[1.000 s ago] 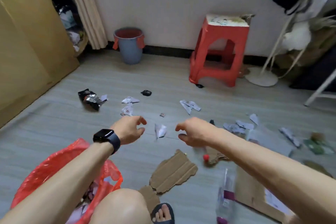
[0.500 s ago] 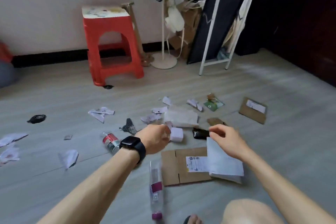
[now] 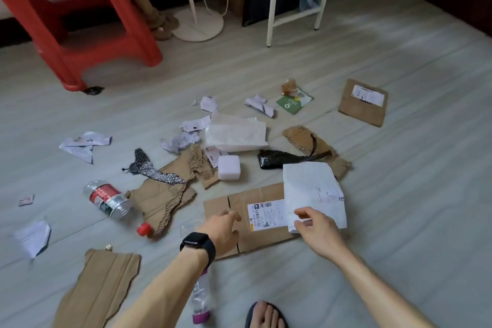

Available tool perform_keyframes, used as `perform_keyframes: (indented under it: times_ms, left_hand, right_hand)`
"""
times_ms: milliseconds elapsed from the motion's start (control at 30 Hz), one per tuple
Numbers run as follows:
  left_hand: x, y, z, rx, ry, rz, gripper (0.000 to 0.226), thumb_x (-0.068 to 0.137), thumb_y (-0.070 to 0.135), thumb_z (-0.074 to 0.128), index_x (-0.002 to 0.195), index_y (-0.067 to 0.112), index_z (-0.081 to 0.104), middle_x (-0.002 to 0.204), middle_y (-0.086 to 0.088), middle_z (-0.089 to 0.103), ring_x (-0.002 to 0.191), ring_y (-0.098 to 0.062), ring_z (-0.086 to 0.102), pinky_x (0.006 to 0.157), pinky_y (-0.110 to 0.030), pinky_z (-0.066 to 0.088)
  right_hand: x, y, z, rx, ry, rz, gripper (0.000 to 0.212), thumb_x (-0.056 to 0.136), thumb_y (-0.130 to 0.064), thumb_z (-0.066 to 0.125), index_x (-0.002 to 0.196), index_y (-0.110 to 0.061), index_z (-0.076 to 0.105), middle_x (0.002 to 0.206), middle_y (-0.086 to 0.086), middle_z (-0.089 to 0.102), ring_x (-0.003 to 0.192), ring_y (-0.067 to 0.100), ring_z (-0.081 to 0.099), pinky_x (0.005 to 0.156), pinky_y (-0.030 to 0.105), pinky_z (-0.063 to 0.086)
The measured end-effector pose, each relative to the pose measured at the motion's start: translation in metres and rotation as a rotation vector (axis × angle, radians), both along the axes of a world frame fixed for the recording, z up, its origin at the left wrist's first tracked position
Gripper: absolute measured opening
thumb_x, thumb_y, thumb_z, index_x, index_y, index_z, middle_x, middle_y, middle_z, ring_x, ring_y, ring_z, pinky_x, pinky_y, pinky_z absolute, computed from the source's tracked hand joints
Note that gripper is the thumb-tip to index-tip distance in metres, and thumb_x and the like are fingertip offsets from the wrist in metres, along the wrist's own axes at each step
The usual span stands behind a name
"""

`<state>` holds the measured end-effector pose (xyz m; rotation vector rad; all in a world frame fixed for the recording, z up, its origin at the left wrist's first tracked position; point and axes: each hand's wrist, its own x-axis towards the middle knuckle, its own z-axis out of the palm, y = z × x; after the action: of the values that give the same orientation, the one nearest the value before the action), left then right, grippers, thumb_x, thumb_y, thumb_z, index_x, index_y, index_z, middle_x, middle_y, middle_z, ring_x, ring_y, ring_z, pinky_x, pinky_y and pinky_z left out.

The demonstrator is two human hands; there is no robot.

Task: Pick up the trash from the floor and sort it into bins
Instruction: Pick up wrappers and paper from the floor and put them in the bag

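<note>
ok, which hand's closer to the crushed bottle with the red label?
Left. The left hand is over the flat cardboard, right of the crushed bottle; the right hand is farther right, pinching the white paper.

We find the paper sheet [image 3: 311, 192] lying over the right end of the flattened box [image 3: 263, 242], the foam block [image 3: 229, 167] just behind that box. The crushed bottle [image 3: 109, 198] lies to the left, with the stool [image 3: 80, 21] well behind it.

Right hand [image 3: 316, 231] pinches near edge of white paper [image 3: 311, 189], which lies over the labelled flat cardboard box [image 3: 239, 202]. Left hand [image 3: 222, 230] is over the box's left end, grip unclear. From box: crushed bottle [image 3: 107, 198] 9 o'clock, foam block [image 3: 229, 167] 12, red stool [image 3: 80, 42] 11.
</note>
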<state>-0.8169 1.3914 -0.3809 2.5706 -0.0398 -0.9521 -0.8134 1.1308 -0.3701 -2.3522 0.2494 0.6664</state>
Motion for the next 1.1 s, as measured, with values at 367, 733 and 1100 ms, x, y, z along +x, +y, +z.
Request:
perform_keyframes:
  times_ms: [367,733,1100]
  left_hand:
    - [0.040,0.004,-0.075,0.154,-0.054,-0.044,0.050,0.093,0.030,0.043,0.143,0.032,0.040,0.154,-0.001,0.031,0.135,-0.036,0.035,0.108,-0.046,0.039]
    - [0.035,0.020,-0.073,0.161,0.061,-0.096,0.065,0.093,0.030,0.045,0.153,0.038,0.022,0.165,0.004,0.010,0.149,-0.026,0.015,0.114,-0.051,0.031]
    - [0.037,0.049,0.012,-0.130,-0.046,0.275,0.075,0.088,0.052,0.064,0.152,0.028,0.032,0.153,-0.003,0.041,0.136,-0.023,0.044,0.109,-0.037,0.040]
  right_hand:
    - [0.155,0.024,-0.071,-0.281,-0.164,0.110,0.057,0.095,-0.037,0.057,0.147,-0.019,0.040,0.153,0.008,0.032,0.136,0.035,0.033,0.110,0.043,0.034]
    - [0.179,0.054,-0.104,-0.440,-0.138,0.250,0.053,0.090,-0.013,0.061,0.140,-0.019,0.045,0.138,0.011,0.045,0.124,0.035,0.041,0.101,0.046,0.043]
    - [0.129,0.094,-0.022,-0.144,-0.304,0.182,0.024,0.079,-0.013,0.059,0.103,-0.013,0.061,0.105,0.006,0.058,0.098,0.030,0.057,0.078,0.037,0.047]
